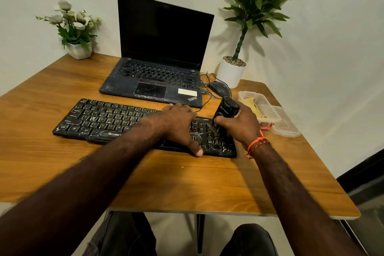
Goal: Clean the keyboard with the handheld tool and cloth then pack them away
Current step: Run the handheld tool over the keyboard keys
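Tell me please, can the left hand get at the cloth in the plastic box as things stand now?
Probably not directly. The cloth lies in the open box at the table's right edge, and the right hand with the black tool stands between. The left hand lies on the keyboard and would have to cross over it.

The laptop (158, 77) palm rest reads "ThinkPad"; the keyboard (99, 118) front edge, partly, "ZEBRO".

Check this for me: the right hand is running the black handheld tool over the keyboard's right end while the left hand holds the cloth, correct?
Not quite. In the head view the left hand holds no cloth; it rests on the keyboard. The right hand does grip the black handheld tool over the keyboard's right end.
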